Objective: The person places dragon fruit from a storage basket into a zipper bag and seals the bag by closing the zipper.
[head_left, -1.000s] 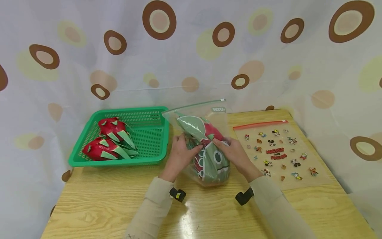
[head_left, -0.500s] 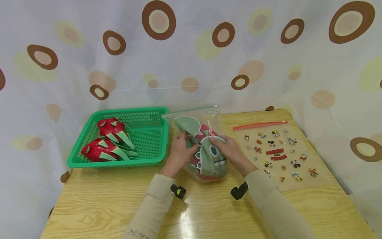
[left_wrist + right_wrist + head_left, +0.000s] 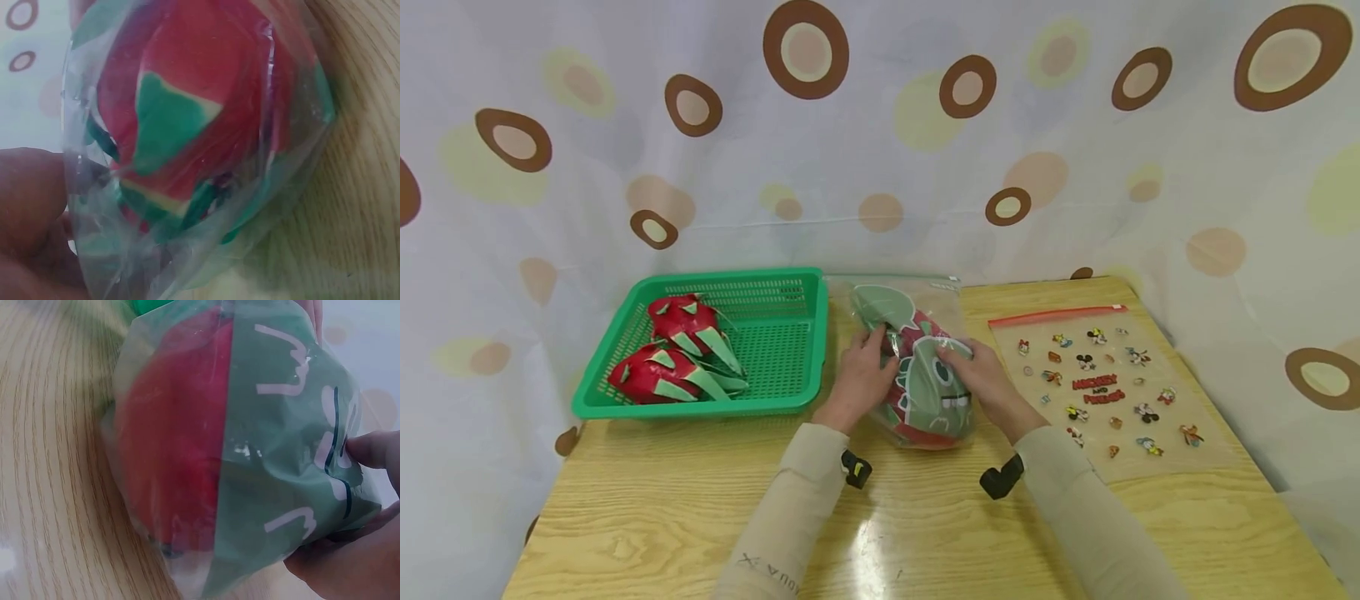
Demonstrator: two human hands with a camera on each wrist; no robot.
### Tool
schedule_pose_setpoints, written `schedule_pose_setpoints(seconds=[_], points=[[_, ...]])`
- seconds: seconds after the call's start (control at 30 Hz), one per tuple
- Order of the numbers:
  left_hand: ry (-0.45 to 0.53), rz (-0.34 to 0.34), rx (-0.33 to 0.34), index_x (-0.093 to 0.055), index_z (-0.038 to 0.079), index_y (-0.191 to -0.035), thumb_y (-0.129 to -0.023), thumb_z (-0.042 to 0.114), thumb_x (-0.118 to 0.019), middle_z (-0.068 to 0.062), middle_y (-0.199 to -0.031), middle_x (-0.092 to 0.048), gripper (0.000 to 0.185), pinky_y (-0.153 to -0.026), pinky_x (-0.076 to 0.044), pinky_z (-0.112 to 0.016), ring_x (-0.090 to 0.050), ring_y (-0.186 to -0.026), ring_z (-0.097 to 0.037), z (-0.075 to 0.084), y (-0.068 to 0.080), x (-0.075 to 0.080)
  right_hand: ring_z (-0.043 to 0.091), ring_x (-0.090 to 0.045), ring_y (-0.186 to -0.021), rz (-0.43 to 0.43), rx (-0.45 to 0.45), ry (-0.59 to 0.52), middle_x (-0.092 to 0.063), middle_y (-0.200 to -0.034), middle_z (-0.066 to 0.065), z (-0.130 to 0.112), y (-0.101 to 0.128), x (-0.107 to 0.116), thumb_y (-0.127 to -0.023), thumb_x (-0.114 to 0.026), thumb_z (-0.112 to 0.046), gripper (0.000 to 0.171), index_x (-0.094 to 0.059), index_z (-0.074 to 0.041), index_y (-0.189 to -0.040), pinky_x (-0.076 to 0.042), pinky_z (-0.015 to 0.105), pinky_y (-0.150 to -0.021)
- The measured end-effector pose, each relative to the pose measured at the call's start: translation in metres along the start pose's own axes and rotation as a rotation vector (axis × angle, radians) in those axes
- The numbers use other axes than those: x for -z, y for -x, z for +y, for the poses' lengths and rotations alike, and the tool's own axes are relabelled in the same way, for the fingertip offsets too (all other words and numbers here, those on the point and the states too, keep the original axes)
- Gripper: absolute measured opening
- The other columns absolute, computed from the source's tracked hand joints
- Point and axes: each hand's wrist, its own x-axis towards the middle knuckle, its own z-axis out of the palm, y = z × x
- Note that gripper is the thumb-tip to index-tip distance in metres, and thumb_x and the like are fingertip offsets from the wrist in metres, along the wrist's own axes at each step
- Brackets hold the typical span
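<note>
A person grasps a clear zip bag (image 3: 942, 398), printed with a green cartoon face, in both hands at a wood-grained counter (image 3: 640, 508). Inside sits a red, green-scaled fruit (image 3: 194, 56); the bag stands mid-counter, between a green basket (image 3: 696, 411) holding two more such fruits (image 3: 647, 375) and a flat bag with a red zip (image 3: 1101, 392). From where I stand, the handling looks to call for an even hold from both sides, the fruit settled low and loose film eased upward, without hard pressure that might bend the scales. The zip edge (image 3: 891, 278) should be kept free of folds; whether it is sealed I cannot tell.

Each grip is firm on the bag: the left hand (image 3: 861, 379) curls about its left side, while the right hand (image 3: 994, 385) pinches the other, thumb over the printed front and fingers tucked below. Both forearms reach forward and angle inward, pale sleeves ending at the wrists above small black wrist cameras.
</note>
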Motion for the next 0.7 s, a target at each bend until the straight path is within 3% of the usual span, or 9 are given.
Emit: schedule_pose_setpoints(seconds=[0.17,0.37,0.7], points=[[-0.009,-0.010,-0.015,-0.030,0.009,-0.155,-0.103,0.025,-0.050,-0.026,-0.151,-0.039,0.059,-0.109,-0.040,-0.055,-0.047,-0.128,-0.050,-0.002,-0.003,-0.007,0.030,-0.051,-0.126,0.015,-0.022,0.005,-0.050,-0.140,0.019,0.001,0.000,0.001,-0.102,-0.052,-0.040,0.063,-0.036,-0.002,-0.149,-0.040,0.049,-0.112],[0.048,-0.004,-0.057,-0.027,0.003,-0.155,-0.102,0.021,-0.048,-0.031,-0.144,-0.045,0.060,-0.110,-0.038,-0.057,-0.048,-0.125,-0.054,-0.008,-0.004,-0.016,0.031,-0.047,-0.131,0.031,-0.039,-0.007,-0.046,-0.145,0.017,0.003,-0.003,0.003,-0.102,-0.051,-0.040,0.066,-0.030,-0.004,-0.153,-0.038,0.049,-0.114],[0.129,0.013,0.019,-0.027,0.006,-0.156,-0.103,0.025,-0.048,-0.027,-0.151,-0.040,0.060,-0.115,-0.035,-0.054,-0.040,-0.138,-0.046,-0.016,0.001,-0.021,0.032,-0.050,-0.132,-0.065,0.000,-0.005,-0.046,-0.147,0.021,0.009,0.005,0.020,-0.102,-0.053,-0.035,0.067,-0.024,-0.006,-0.155,-0.043,0.048,-0.109]])
